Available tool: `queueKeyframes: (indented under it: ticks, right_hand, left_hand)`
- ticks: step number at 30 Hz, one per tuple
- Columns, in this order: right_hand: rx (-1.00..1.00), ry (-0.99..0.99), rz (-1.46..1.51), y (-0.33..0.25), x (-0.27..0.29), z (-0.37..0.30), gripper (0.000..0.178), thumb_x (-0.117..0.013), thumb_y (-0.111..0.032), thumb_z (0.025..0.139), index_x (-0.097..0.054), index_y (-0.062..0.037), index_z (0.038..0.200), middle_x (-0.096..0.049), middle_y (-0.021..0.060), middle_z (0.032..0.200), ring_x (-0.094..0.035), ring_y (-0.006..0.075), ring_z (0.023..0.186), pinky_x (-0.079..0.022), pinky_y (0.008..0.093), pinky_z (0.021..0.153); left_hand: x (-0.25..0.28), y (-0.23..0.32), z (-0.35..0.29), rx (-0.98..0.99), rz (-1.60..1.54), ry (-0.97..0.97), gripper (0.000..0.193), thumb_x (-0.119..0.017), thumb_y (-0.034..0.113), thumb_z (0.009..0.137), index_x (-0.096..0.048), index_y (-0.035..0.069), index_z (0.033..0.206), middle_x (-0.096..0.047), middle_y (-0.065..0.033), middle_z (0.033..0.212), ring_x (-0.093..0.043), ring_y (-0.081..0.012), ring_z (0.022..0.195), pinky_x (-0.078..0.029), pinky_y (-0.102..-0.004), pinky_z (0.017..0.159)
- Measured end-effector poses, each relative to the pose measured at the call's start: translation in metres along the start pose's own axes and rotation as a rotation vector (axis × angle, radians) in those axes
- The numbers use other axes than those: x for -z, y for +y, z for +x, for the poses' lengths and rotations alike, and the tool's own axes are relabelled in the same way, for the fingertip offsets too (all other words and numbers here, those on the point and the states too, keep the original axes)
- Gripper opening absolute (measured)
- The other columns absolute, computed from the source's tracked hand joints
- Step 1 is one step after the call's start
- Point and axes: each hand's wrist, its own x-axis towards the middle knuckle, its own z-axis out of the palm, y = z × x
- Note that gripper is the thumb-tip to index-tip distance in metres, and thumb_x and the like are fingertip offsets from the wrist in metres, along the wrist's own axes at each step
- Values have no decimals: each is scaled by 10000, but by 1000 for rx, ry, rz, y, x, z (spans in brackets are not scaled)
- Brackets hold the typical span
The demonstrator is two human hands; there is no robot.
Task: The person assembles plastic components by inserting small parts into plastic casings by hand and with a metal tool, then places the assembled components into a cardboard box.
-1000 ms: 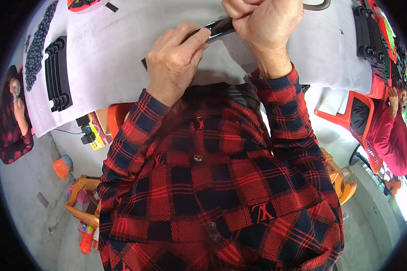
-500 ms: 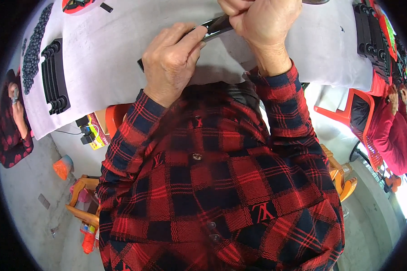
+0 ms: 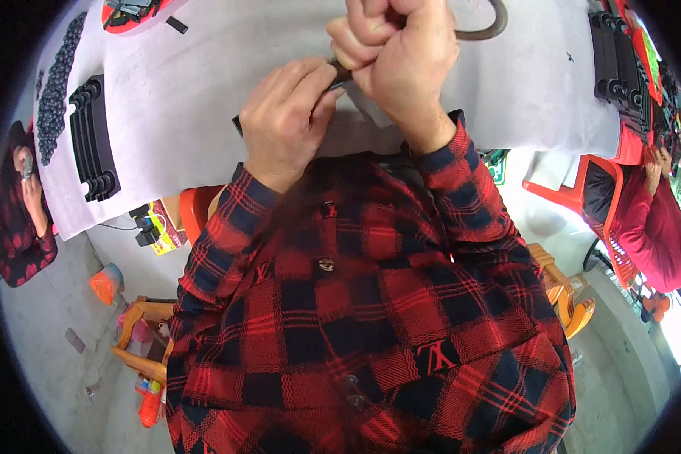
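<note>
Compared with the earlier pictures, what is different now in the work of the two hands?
The right hand moved left and toward the body, closer to the left hand; more of the dark curved metal tool now shows. Nothing was visibly released: the left hand still holds the dark strip. The black slotted part and bead pile stayed in place.

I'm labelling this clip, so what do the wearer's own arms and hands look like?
The left sleeve and right sleeve match: long, plaid, with red and dark navy checks crossed by thin bright-red lines. The left hand and right hand are ungloved.
</note>
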Motion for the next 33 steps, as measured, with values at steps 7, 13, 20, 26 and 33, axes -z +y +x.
queueKeyframes:
  ticks: [7,13,20,26,33]
  right_hand:
    - [130,-91,61,-36,4,6,316,-332,-291,1069,-411,-119,816,-233,-51,538,-151,82,413,-127,287,377]
    - [223,19,-149,-58,-2,4,298,-374,-272,1068,-430,-113,823,-229,-62,560,-171,70,422,-145,259,385]
    - [217,-215,-1145,-60,46,9,230,-664,-194,941,-634,-32,780,-472,-52,601,-421,80,516,-363,268,479]
    - [14,-118,-1546,-59,42,-10,320,-746,-168,901,-516,4,760,-353,17,649,-347,103,623,-338,319,564]
    - [13,-113,-1583,-48,45,-11,371,-725,-125,923,-420,7,756,-306,37,691,-314,125,651,-336,323,572]
  left_hand:
    - [12,7,1,89,-36,-103,251,-800,70,787,-704,71,1019,-708,-64,1025,-692,-285,875,-564,-360,760]
    - [24,12,5,142,-168,-122,417,-802,-9,733,-669,41,1125,-626,-140,1179,-654,-337,1018,-550,-376,847]
    - [48,9,7,118,-224,-114,500,-753,-80,723,-652,36,1198,-592,-141,1147,-638,-343,960,-537,-390,804]
    - [64,-23,7,180,-264,-238,266,-685,57,863,-681,29,1127,-637,-115,931,-647,-309,799,-518,-371,727]
    - [60,-27,27,61,-151,-398,251,-697,14,859,-683,9,1110,-623,-112,885,-654,-262,761,-530,-337,716]
